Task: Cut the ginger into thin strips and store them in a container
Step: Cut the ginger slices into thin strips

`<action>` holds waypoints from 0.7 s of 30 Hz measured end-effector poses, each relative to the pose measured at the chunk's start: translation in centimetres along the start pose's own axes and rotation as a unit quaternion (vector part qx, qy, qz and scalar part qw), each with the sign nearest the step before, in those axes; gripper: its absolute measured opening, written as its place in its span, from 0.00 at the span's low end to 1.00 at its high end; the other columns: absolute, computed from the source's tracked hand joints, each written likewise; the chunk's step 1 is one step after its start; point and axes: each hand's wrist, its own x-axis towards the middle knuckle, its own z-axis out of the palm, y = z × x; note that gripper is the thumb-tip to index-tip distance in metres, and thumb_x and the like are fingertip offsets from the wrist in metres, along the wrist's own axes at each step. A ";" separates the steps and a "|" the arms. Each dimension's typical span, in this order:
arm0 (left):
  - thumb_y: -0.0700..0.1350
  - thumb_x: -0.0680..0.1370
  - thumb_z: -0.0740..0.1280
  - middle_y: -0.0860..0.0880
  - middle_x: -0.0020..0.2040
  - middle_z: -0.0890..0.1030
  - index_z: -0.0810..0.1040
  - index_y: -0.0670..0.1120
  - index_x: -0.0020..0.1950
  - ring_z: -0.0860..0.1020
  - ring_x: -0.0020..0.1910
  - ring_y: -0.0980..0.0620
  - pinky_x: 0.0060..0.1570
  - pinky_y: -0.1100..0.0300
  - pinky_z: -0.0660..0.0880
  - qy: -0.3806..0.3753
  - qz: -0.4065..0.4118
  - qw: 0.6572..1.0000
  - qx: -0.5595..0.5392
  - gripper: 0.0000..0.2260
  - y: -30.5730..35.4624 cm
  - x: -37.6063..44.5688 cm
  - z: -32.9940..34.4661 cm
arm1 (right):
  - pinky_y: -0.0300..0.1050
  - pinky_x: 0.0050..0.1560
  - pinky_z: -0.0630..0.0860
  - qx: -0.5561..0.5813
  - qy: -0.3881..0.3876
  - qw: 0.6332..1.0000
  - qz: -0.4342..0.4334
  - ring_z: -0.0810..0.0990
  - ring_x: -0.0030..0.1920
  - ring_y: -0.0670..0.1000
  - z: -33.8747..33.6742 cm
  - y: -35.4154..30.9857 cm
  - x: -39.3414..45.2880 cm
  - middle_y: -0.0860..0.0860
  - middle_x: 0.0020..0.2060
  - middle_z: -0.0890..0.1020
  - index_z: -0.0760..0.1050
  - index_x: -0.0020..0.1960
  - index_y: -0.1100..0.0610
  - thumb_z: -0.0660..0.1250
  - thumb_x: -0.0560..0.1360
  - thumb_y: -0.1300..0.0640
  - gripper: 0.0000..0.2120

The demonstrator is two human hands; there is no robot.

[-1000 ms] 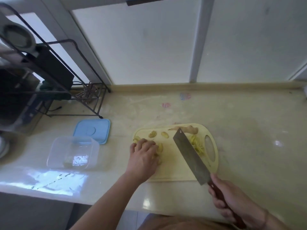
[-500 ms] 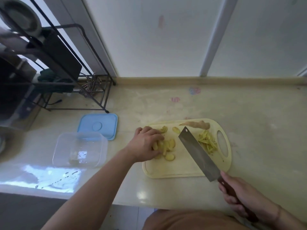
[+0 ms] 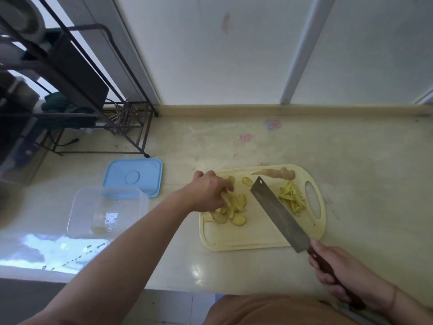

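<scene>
Near the board's (image 3: 262,240) left edge, left hand (image 3: 208,192) pinches ginger slices (image 3: 235,205), right hand (image 3: 339,270) grips the knife (image 3: 278,213) raised beside them; loose stack may slip, nicking fingers.

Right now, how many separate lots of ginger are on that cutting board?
3: an uncut ginger piece at the far edge, a strip pile near the handle hole, and slices under the left hand, which may hide some.
</scene>
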 end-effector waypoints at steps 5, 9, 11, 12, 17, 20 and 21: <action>0.53 0.78 0.71 0.55 0.55 0.78 0.76 0.57 0.66 0.68 0.60 0.52 0.62 0.53 0.60 -0.068 0.050 0.995 0.046 0.17 0.4 1.1 -0.6 | 0.33 0.20 0.58 -0.013 0.000 1.000 -0.018 0.59 0.22 0.48 0.4 -0.1 -0.3 0.53 0.27 0.64 0.72 0.35 0.53 0.71 0.57 0.20 0.36; 0.51 0.79 0.70 0.51 0.52 0.78 0.76 0.56 0.64 0.69 0.57 0.50 0.64 0.51 0.62 -0.079 0.078 0.990 0.082 0.13 0.8 1.6 -1.0 | 0.34 0.20 0.58 -0.024 0.006 1.000 -0.008 0.59 0.21 0.48 0.4 -0.2 -0.2 0.53 0.27 0.64 0.67 0.41 0.58 0.60 0.72 0.31 0.28; 0.49 0.81 0.68 0.54 0.51 0.78 0.75 0.56 0.64 0.70 0.56 0.51 0.64 0.51 0.61 -0.074 0.069 0.993 0.062 0.12 0.7 1.6 -1.1 | 0.33 0.19 0.58 -0.022 0.004 1.000 -0.007 0.59 0.21 0.48 0.5 -0.2 -0.2 0.53 0.26 0.64 0.67 0.42 0.59 0.59 0.74 0.34 0.26; 0.48 0.82 0.67 0.55 0.52 0.77 0.75 0.55 0.65 0.72 0.56 0.52 0.65 0.52 0.61 -0.068 0.053 0.996 0.034 0.11 0.7 1.5 -1.1 | 0.33 0.19 0.58 -0.021 0.003 1.000 -0.007 0.59 0.21 0.48 0.5 -0.2 -0.1 0.53 0.26 0.64 0.67 0.42 0.59 0.58 0.74 0.34 0.26; 0.43 0.83 0.65 0.50 0.61 0.77 0.75 0.52 0.66 0.76 0.56 0.49 0.60 0.52 0.75 -0.011 -0.041 0.989 -0.141 0.12 0.7 0.8 -0.5 | 0.33 0.19 0.59 -0.022 0.002 1.000 -0.002 0.59 0.21 0.48 0.6 0.0 0.0 0.53 0.27 0.64 0.68 0.43 0.59 0.58 0.75 0.34 0.26; 0.44 0.81 0.67 0.50 0.63 0.75 0.76 0.51 0.67 0.77 0.57 0.47 0.60 0.52 0.75 0.024 -0.038 0.990 -0.136 0.13 0.8 0.2 0.7 | 0.34 0.19 0.59 -0.022 0.002 1.000 -0.007 0.59 0.21 0.48 0.7 0.2 0.0 0.53 0.27 0.64 0.67 0.43 0.60 0.58 0.75 0.34 0.26; 0.44 0.81 0.67 0.50 0.66 0.74 0.76 0.51 0.67 0.77 0.58 0.46 0.62 0.53 0.73 0.041 -0.027 0.992 -0.118 0.14 0.8 0.0 1.1 | 0.34 0.19 0.59 -0.022 0.002 1.000 -0.007 0.59 0.21 0.48 0.8 0.2 0.0 0.53 0.27 0.64 0.67 0.44 0.60 0.58 0.75 0.34 0.26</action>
